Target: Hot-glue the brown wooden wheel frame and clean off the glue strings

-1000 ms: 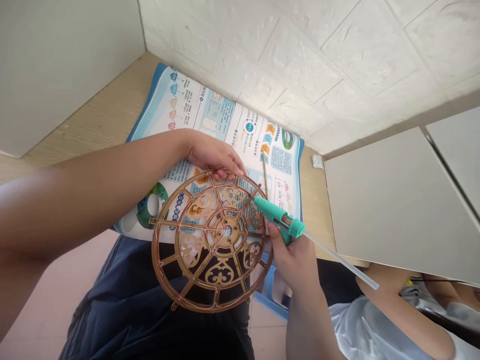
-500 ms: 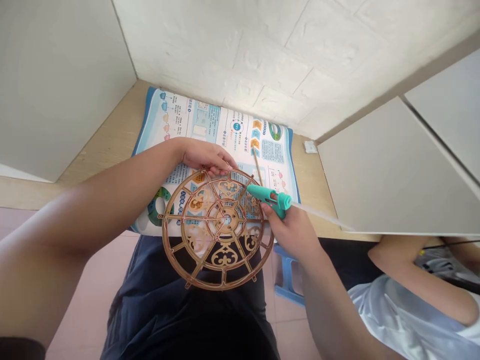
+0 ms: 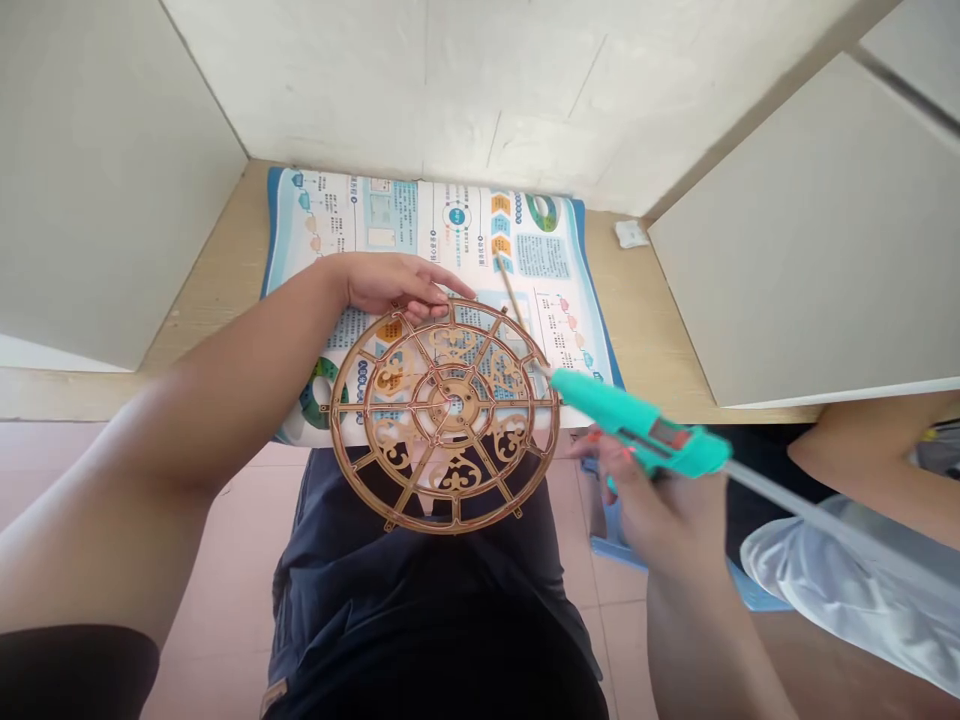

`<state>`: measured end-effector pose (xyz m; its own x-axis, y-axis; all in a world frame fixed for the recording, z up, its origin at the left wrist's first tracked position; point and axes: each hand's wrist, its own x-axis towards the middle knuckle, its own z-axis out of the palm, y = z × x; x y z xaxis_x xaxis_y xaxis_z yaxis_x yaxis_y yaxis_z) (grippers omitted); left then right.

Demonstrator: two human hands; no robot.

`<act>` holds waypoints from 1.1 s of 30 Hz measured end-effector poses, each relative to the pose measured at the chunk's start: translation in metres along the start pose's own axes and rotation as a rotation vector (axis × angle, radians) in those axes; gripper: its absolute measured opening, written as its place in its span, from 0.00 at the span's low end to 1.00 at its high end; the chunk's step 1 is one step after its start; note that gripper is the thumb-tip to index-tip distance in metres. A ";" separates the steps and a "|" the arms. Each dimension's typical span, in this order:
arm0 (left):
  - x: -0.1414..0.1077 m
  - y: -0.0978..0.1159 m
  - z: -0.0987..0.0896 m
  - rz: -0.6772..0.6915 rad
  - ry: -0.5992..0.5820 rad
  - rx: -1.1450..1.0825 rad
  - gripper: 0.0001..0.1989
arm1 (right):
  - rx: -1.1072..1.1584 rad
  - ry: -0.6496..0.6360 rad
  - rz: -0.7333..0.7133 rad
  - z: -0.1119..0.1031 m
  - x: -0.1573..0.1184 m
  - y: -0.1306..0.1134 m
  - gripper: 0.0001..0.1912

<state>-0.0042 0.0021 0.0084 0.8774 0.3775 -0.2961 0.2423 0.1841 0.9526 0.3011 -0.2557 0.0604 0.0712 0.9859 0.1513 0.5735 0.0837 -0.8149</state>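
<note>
Two things are being gripped: the left hand [image 3: 397, 284] is holding the far rim of a round fretwork frame [image 3: 444, 402], the right hand [image 3: 667, 515] is clasping a teal hot-glue gun [image 3: 611, 403]. The frame is partly covering a printed poster [image 3: 412, 250].

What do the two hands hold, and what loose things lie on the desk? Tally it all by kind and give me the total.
Round lattice frame: 1
Glue gun, counted with its translucent rod: 1
Printed sheet: 1
Thin stick: 1
Small white packet: 1
Total: 5
</note>
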 end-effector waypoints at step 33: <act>0.004 -0.002 -0.002 -0.065 0.072 -0.448 0.23 | 0.094 0.292 0.243 0.041 0.030 0.030 0.23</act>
<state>-0.0021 0.0049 0.0049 0.8316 0.4114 -0.3732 0.0787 0.5778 0.8124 0.2865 -0.2173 0.0177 0.4327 0.8971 0.0896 0.4349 -0.1207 -0.8924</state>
